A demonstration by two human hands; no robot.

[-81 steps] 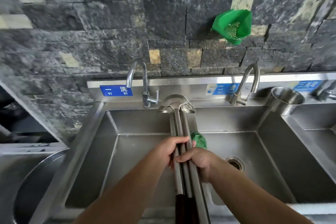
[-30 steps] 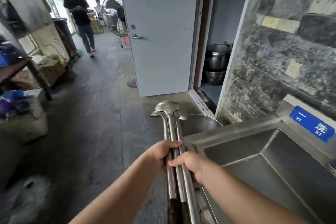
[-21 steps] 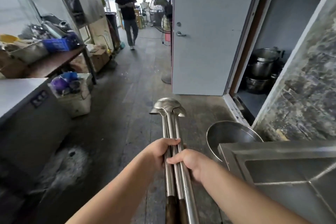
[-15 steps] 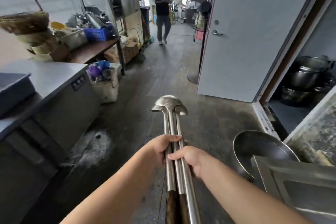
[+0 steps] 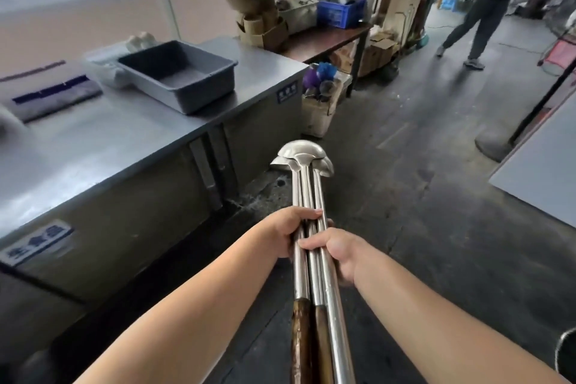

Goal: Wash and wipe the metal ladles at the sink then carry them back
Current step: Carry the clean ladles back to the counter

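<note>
Three long metal ladles (image 5: 307, 187) are bundled side by side, bowls pointing away from me over the dark floor; two have brown wooden grips near the bottom edge. My left hand (image 5: 288, 234) grips the shafts from the left. Just below it, my right hand (image 5: 335, 251) grips the same shafts from the right. The sink is out of view.
A steel counter (image 5: 124, 134) runs along the left with a grey plastic tub (image 5: 179, 72) and a folded cloth (image 5: 46, 97) on it. Beyond stand a box of items (image 5: 321, 93) and a cluttered wooden table (image 5: 327, 37). A person (image 5: 486, 6) walks at far right.
I have turned left away from the sink; the sink, door and pots have left the view and the steel counter has come in. Both hands keep the same hold on the ladles.
</note>
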